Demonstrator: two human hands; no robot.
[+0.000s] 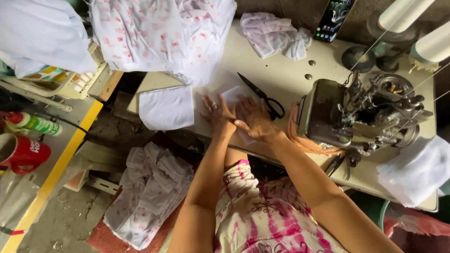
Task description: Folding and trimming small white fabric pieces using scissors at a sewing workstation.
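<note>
Both palms lie flat and open on a small white fabric piece (233, 96) at the near edge of the sewing table (281, 77) — my left hand (217, 114) spread with fingers fanned, my right hand (253, 118) just beside it at its 3 o'clock, thumbs almost touching; neither grips anything. Black scissors (262, 96) lie at 1 o'clock from my right hand, nearly touching it. An overlock machine (358, 117) stands at 3 o'clock, a white fabric stack (415, 171) beyond it. Another white piece (167, 107) hangs off the table edge at 9 o'clock — printed cloth (161, 33) is heaped at 11 o'clock.
</note>
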